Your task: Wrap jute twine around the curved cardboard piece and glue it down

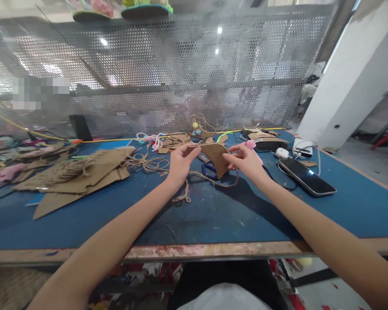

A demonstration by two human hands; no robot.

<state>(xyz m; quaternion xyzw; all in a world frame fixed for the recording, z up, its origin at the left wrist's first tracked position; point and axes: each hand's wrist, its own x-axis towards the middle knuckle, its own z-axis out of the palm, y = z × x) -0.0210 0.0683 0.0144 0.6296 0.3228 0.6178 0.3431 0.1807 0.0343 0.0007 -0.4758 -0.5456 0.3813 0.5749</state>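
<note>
My left hand and my right hand together hold a small brown cardboard piece above the blue table. Both hands pinch its edges, the left at its upper left corner, the right at its right side. A length of brown twine hangs from the piece and trails down onto the table. Blue-handled scissors lie just under the cardboard piece, partly hidden by it.
Cut cardboard sheets and a twine bundle lie at the left. A phone, a white charger and cables sit at the right. Cardboard scraps and coloured pipe cleaners lie along a perforated metal screen at the back.
</note>
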